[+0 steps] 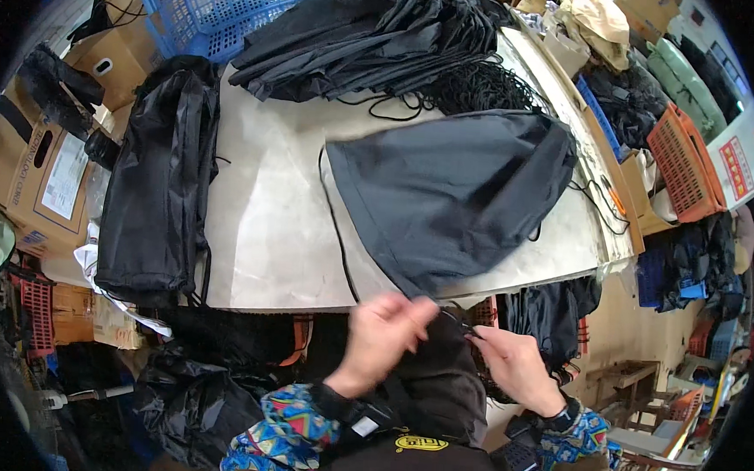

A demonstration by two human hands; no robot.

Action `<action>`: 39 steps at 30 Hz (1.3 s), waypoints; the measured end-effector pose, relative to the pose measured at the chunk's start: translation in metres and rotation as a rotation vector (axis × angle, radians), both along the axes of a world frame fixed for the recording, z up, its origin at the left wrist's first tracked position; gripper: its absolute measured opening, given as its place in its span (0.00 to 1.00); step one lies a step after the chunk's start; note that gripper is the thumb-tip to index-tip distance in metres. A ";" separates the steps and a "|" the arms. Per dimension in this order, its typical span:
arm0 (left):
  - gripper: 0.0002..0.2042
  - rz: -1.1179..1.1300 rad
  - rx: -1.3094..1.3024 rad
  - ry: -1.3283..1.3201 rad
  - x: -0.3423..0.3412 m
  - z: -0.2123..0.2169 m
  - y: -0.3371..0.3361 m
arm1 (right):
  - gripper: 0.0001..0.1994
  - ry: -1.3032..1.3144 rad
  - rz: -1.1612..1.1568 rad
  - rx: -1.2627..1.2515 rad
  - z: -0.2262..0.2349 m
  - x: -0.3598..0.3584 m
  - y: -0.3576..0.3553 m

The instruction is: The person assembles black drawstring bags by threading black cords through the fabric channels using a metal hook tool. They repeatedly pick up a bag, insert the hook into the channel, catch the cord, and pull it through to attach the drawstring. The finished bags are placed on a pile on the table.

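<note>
A black drawstring bag [457, 193] lies flat on the pale worktable, its near corner at the table's front edge. Down its left side runs a thin black cord [336, 226], which reaches my left hand. Blurred by motion, my left hand [384, 335] is closed with its fingertips at that corner; what they pinch is hidden. To its right, just off the table edge, my right hand [520, 365] pinches a thin black cord end between thumb and fingers. Dark clothing behind the fingers makes the cord hard to follow.
Black bags [363, 40] with tangled cords are heaped at the far side, beside a blue plastic basket [227, 2]. A tall stack of folded black fabric [160, 188] stands at the left. Cardboard boxes [48, 172] flank it. An orange crate [688, 164] sits at the right.
</note>
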State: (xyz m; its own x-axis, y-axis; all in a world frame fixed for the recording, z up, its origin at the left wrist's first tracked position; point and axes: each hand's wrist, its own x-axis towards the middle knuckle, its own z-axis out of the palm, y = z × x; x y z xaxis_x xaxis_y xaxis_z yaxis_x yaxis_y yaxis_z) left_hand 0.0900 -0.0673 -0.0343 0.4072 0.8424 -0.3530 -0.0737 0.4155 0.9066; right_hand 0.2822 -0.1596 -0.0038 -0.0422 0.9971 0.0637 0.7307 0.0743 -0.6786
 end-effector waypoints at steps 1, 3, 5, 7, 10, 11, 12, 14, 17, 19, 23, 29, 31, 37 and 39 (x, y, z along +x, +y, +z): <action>0.08 -0.052 -0.048 -0.138 0.007 -0.012 -0.013 | 0.09 0.000 0.012 0.053 -0.008 -0.007 0.005; 0.09 0.195 -0.080 -0.248 0.007 -0.006 -0.007 | 0.10 -0.047 0.017 0.035 -0.003 -0.012 0.009; 0.09 0.391 -0.042 -0.299 -0.009 -0.002 0.017 | 0.11 -0.008 0.050 0.041 0.002 -0.015 0.010; 0.08 0.327 -0.004 -0.285 -0.013 -0.003 0.032 | 0.12 0.034 0.068 0.025 0.003 -0.013 0.008; 0.08 0.460 0.077 -0.277 -0.029 0.000 0.051 | 0.10 0.159 0.066 -0.191 0.011 0.001 -0.002; 0.07 0.481 0.091 -0.278 -0.033 -0.001 0.055 | 0.08 0.204 0.035 -0.310 0.010 0.012 -0.010; 0.07 0.329 0.128 -0.260 -0.029 -0.004 0.050 | 0.07 0.249 0.002 -0.428 0.009 0.018 -0.015; 0.06 0.015 0.178 -0.228 -0.008 -0.017 0.019 | 0.07 0.191 -0.042 -0.259 0.000 0.006 -0.009; 0.09 -0.219 0.108 -0.087 0.012 -0.017 -0.016 | 0.06 0.205 -0.083 -0.207 -0.003 -0.006 0.002; 0.10 -0.020 0.019 -0.161 0.008 -0.009 0.010 | 0.06 0.222 -0.074 -0.132 -0.005 -0.008 -0.001; 0.13 -0.049 0.135 -0.095 0.016 -0.008 -0.006 | 0.06 0.230 -0.101 -0.167 -0.008 -0.014 0.006; 0.18 0.149 0.370 0.054 0.005 0.001 0.013 | 0.08 0.508 -0.054 -0.244 -0.006 -0.030 0.017; 0.14 0.187 0.215 -0.126 0.004 0.000 0.023 | 0.08 0.424 -0.041 -0.232 -0.010 -0.028 0.006; 0.07 0.084 0.522 0.072 0.002 -0.005 0.004 | 0.03 0.078 0.183 0.085 0.004 -0.025 0.025; 0.04 0.040 0.857 0.339 -0.016 -0.001 0.010 | 0.09 0.093 -0.016 0.294 0.031 -0.014 0.033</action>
